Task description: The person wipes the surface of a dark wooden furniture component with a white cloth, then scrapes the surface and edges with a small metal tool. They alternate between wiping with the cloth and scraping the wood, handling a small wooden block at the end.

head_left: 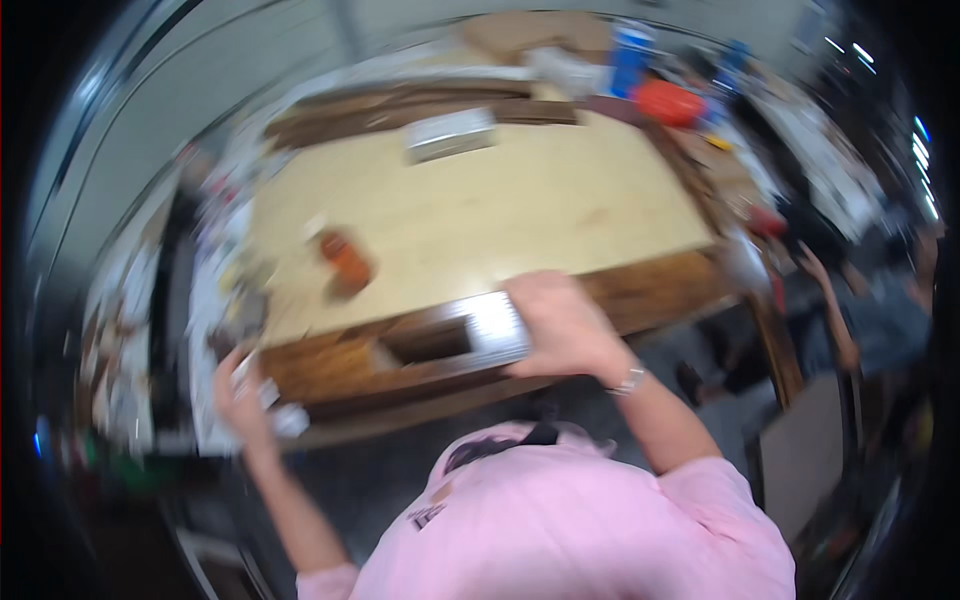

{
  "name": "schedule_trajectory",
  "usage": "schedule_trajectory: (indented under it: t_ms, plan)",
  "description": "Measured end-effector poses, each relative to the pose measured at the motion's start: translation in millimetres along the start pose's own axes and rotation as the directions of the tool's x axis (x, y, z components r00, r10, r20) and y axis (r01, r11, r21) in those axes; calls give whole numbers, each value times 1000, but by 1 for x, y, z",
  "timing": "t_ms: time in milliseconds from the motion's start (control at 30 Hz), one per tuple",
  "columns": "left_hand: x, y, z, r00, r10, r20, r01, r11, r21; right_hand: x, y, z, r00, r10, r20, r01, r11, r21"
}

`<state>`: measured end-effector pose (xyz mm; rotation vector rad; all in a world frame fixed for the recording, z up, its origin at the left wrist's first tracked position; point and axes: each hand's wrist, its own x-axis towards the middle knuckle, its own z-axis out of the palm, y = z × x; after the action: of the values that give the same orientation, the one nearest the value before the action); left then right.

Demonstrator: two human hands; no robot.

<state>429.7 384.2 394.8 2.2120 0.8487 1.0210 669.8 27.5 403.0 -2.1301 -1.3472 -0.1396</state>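
Observation:
The picture is blurred by motion. My right hand (562, 325) rests at the near edge of a pale wooden board (480, 215), its fingers closed over a grey metal bracket (497, 327) fixed to a dark wooden frame (400, 355). My left hand (240, 395) is at the frame's near left corner, gripping a small pale object I cannot make out. A small orange-brown object (345, 258) lies on the board, left of middle. A grey block (450, 133) sits at the board's far edge.
Cluttered benches run along the left side (215, 270). A blue container (630, 55) and a red object (668, 102) stand at the far right. Another person's arm (835, 310) shows at the right. My pink shirt (560, 520) fills the lower middle.

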Motion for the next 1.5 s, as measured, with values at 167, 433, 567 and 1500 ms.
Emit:
schedule_trajectory:
  t_ms: [167, 433, 567, 1500]
  plan:
    - [-33, 64, 36, 773, 563, 292, -627, 750, 212, 5, -8, -7, 970, 61, 234, -37, 994, -105]
    - [11, -66, -90, 965, -122, -232, 199, 918, 343, 8, -17, 1, 978, 64, 198, -28, 983, -179]
    - [-24, 33, -1, 929, 339, 144, -355, 929, 100, 3, -11, -4, 965, 124, 229, -80, 978, -193]
    - [-34, -11, -15, 914, 403, 34, -381, 829, 409, 7, -15, -1, 978, 70, 197, -34, 983, -183]
